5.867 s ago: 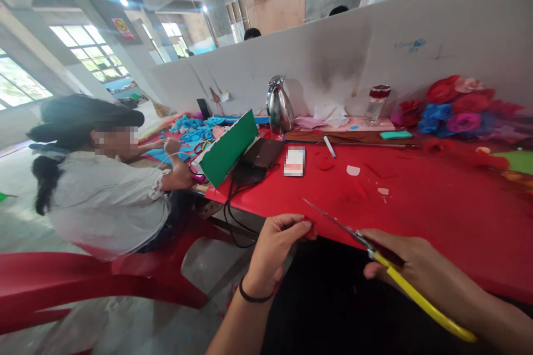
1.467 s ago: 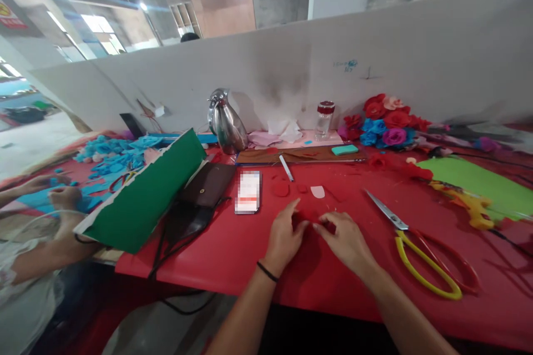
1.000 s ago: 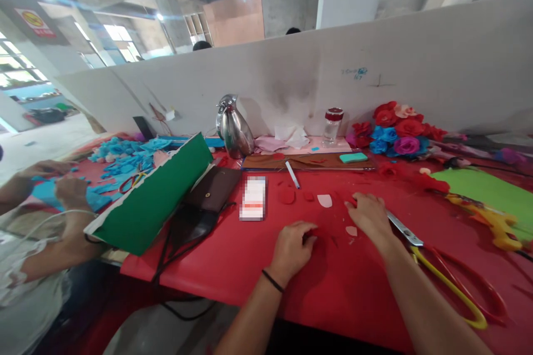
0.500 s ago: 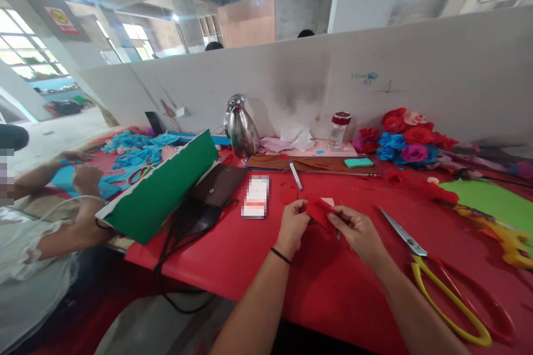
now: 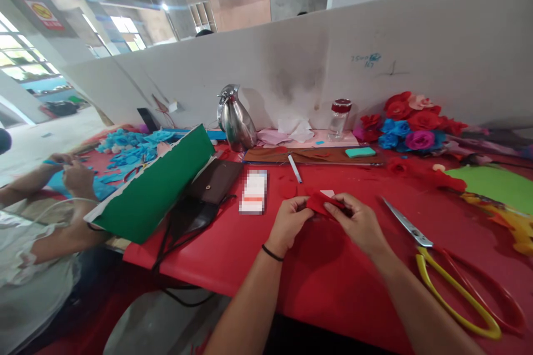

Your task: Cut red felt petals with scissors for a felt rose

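Note:
Over the red tabletop [image 5: 233,249], a small piece of red paper [image 5: 320,203] is pinched between my two hands. My left hand [image 5: 289,222] grips its left end, with a black band round the wrist. On the other side my right hand [image 5: 360,224] has its thumb and fingers closed on the right part of the paper. A small pale piece [image 5: 327,193] shows just behind the red paper. To the right lie large scissors [image 5: 425,241] with yellow and red handles. A phone [image 5: 253,192] lies left of my hands, and a white marker [image 5: 295,168] is beyond them.
A green board [image 5: 154,188] leans beside a brown bag [image 5: 216,180]. Along the partition stand a steel jug [image 5: 237,120] and a glass jar [image 5: 339,121]. Paper flowers [image 5: 416,122] lie at the right. At the left, another person's hands [image 5: 75,175] hold blue paper.
The view has shifted slightly. My right fingers have moved left along the red paper, which looks more folded or bunched. The other person's hands have moved a little.

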Demonstrator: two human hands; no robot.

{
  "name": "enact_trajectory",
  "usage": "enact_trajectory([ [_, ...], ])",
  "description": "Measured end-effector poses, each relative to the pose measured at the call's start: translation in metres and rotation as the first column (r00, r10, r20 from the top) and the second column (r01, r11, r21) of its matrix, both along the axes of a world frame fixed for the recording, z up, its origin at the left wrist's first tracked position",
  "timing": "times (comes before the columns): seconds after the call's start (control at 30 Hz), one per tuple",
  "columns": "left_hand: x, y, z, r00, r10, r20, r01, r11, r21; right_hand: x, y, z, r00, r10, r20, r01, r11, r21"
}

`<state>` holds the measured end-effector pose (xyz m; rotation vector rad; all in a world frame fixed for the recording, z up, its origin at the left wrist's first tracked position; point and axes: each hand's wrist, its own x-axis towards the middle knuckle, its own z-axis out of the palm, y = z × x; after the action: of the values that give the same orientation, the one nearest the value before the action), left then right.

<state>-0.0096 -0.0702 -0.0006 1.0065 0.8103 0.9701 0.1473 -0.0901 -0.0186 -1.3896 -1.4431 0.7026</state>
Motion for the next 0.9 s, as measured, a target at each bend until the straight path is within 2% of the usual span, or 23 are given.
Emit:
enact_trajectory([
  [0.2, -0.001, -0.003, 0.005, 0.999, -0.024, 0.041, 0.022, 0.999, 0.039, 0.001, 0.0, -0.001, 1.0, -0.013, 0.02, 0.013, 1.0, -0.011],
  [0.33, 0.001, -0.003, 0.002, 1.0, 0.028, 0.01, -0.028, 0.999, 0.019, 0.0, 0.001, -0.003, 0.999, -0.036, 0.018, 0.037, 0.999, -0.024],
  [0.43, 0.001, -0.002, -0.001, 0.998, 0.053, -0.022, -0.052, 0.998, 0.017, -0.001, -0.001, 0.002, 0.985, -0.04, -0.166, 0.027, 0.996, -0.081],
  [0.53, 0.0, 0.0, -0.004, 0.998, 0.044, -0.043, -0.043, 0.999, 0.032, -0.002, -0.002, 0.009, 0.893, 0.041, -0.448, -0.151, 0.965, -0.213],
  [0.6, -0.001, 0.001, -0.006, 0.998, 0.039, -0.058, -0.036, 0.998, 0.044, -0.002, -0.002, 0.011, 0.851, 0.061, -0.521, -0.225, 0.94, -0.258],
  [0.8, 0.002, 0.004, -0.009, 0.986, 0.129, -0.104, -0.121, 0.989, 0.083, 0.0, 0.003, 0.004, 0.907, -0.006, -0.422, -0.098, 0.97, -0.222],
  [0.9, 0.003, 0.004, -0.01, 0.974, 0.179, -0.138, -0.157, 0.975, 0.157, -0.001, 0.004, 0.001, 0.913, -0.019, -0.407, -0.089, 0.966, -0.244],
])
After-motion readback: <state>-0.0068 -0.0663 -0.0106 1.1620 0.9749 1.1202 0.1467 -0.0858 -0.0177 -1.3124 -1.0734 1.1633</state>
